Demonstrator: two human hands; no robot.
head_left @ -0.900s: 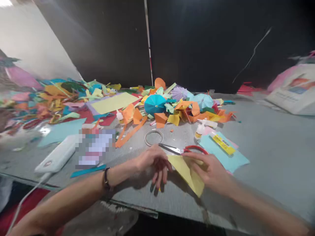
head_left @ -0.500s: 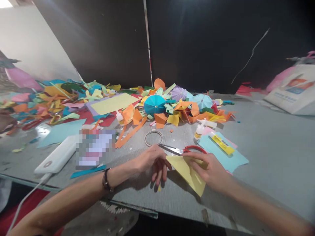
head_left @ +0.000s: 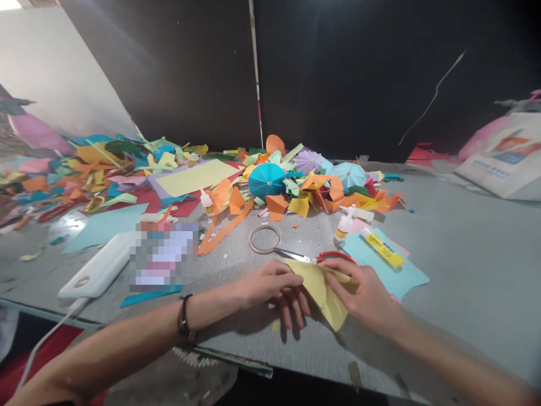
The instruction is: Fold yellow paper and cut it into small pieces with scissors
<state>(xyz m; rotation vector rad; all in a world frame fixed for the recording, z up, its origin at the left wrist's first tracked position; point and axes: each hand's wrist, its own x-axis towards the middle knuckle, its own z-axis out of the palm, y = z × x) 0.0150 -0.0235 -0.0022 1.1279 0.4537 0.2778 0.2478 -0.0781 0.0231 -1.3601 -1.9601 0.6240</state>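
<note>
A folded yellow paper (head_left: pixel 323 293) lies near the front edge of the grey table (head_left: pixel 465 265). My left hand (head_left: pixel 270 285) rests on its left corner, thumb and fingers pinching the paper's edge. My right hand (head_left: pixel 363 293) presses down on the paper's right side with its fingers closed over the fold. Red-handled scissors (head_left: pixel 321 257) lie just behind both hands, blades pointing left. A thin metal ring (head_left: pixel 264 239) sits beyond the scissors.
A heap of coloured paper scraps and small paper umbrellas (head_left: pixel 266 179) covers the table's middle and left. Glue bottles (head_left: pixel 343 224), a yellow glue stick (head_left: pixel 384 248) on light blue paper, and a white power bank (head_left: pixel 99 265) with cable lie around. A white bag (head_left: pixel 502 160) stands at the far right.
My left hand moved right onto the yellow paper's left corner and took hold of it. The paper shifted slightly under both hands.
</note>
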